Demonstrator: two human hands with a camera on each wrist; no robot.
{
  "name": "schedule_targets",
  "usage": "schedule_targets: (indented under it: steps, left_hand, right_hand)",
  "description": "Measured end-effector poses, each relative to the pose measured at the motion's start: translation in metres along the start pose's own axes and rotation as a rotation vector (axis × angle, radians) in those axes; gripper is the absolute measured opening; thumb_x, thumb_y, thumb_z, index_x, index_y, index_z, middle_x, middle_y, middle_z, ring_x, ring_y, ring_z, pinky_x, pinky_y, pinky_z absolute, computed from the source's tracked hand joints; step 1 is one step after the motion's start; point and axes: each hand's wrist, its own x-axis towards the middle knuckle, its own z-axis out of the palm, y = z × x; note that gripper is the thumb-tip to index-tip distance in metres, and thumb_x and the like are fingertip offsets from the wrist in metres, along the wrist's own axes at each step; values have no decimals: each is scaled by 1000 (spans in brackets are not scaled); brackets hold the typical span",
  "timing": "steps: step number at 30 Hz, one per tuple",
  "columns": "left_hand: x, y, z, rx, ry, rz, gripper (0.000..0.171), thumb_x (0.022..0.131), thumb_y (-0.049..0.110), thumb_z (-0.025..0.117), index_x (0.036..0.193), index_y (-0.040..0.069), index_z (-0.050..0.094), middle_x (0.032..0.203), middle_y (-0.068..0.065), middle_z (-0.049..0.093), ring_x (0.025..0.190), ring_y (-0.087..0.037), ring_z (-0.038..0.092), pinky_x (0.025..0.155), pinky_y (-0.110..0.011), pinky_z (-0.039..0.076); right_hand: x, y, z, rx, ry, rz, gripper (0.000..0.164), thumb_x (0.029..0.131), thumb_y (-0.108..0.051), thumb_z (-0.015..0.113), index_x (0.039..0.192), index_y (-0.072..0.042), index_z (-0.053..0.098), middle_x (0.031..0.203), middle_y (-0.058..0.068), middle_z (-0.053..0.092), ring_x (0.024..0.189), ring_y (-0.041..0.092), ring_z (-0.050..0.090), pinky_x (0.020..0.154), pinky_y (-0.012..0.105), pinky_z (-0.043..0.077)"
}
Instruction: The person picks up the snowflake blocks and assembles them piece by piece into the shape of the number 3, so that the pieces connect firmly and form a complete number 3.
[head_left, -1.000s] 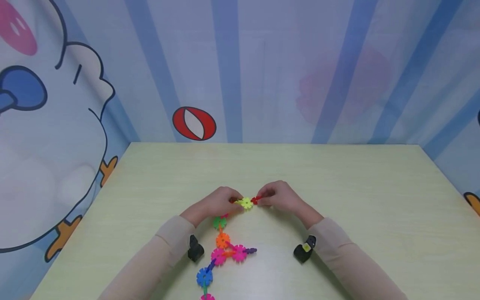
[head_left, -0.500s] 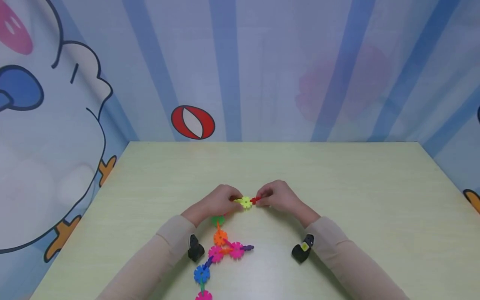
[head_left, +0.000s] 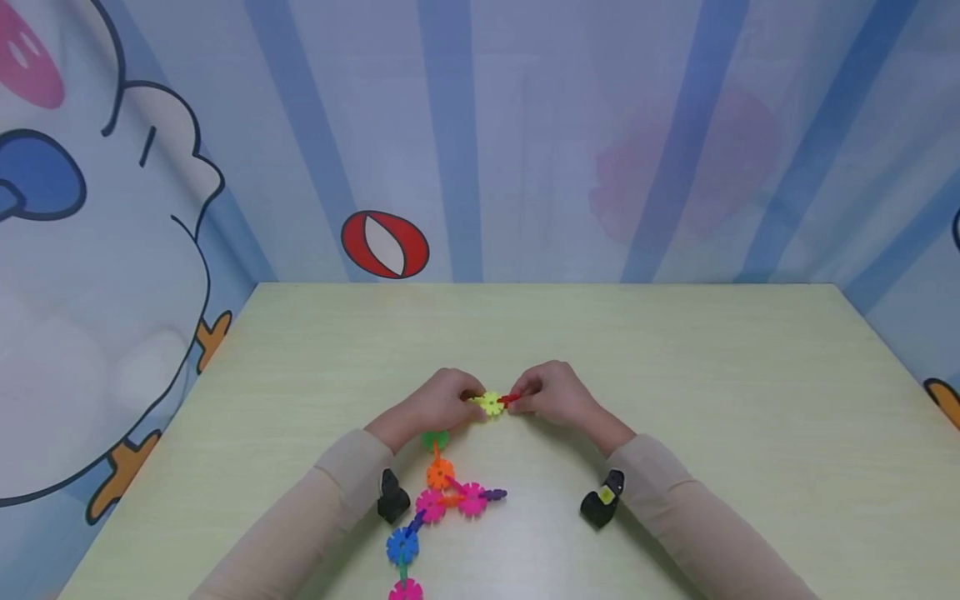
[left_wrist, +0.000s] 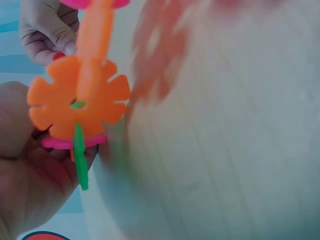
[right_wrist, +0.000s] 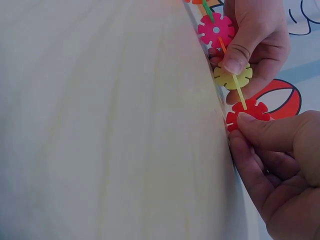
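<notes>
My left hand point(head_left: 441, 400) pinches a yellow snowflake disc point(right_wrist: 233, 76) between thumb and fingers. A second yellow disc point(head_left: 491, 404) is slotted crosswise to it and shows edge-on in the right wrist view. My right hand point(head_left: 558, 393) pinches a red snowflake disc point(right_wrist: 250, 111), its rim right at the second yellow disc's edge. From the left hand a chain of joined discs runs back toward the body: a green disc point(head_left: 435, 439), an orange disc point(head_left: 440, 474), pink discs point(head_left: 431, 506) and a blue disc point(head_left: 402, 546). Fingers hide part of the chain.
A side branch ends in a purple disc point(head_left: 493, 495), edge-on. The chain's near end, a pink disc point(head_left: 406, 591), runs off the bottom of the head view. Black wrist cameras point(head_left: 602, 500) hang at both cuffs. Beyond the pale table point(head_left: 712, 358) stands a printed striped backdrop point(head_left: 555, 142).
My right hand has shifted slightly left with the red disc, which has turned a little. The chain on the table has slid slightly away from the body and left.
</notes>
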Motion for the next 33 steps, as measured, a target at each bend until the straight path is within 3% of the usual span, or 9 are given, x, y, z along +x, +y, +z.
schedule_targets:
  steps: [8,17,20,33]
  left_hand:
    - [1,-2,1,0,0,-9,27,89,12,69,114,2,69,109,-7,67,96,-20,57,95,-38,49]
    - [3,-3,3,-14,-17,-8,28,89,13,69,115,4,69,107,-5,67,93,-19,56,93,-37,50]
    - [3,-3,3,-20,-18,-5,27,89,13,69,115,4,69,107,-5,67,93,-19,56,93,-37,49]
    - [2,-1,4,-24,-12,-19,28,89,13,69,115,4,69,108,-5,67,94,-19,56,94,-37,49]
  right_hand:
    - [-1,1,0,11,-20,-5,8,78,-9,79,83,-5,73,76,1,68,67,12,54,60,23,45]
    - [1,3,-3,-26,-136,-161,13,85,-6,71,97,-5,73,93,4,71,82,13,59,73,26,51]
    - [2,5,-5,-27,-175,-178,16,86,-5,70,101,-5,74,98,5,72,85,13,60,75,26,51]
    - [9,6,-13,39,-324,-198,21,87,-9,70,108,-6,74,100,7,72,75,11,59,70,26,52]
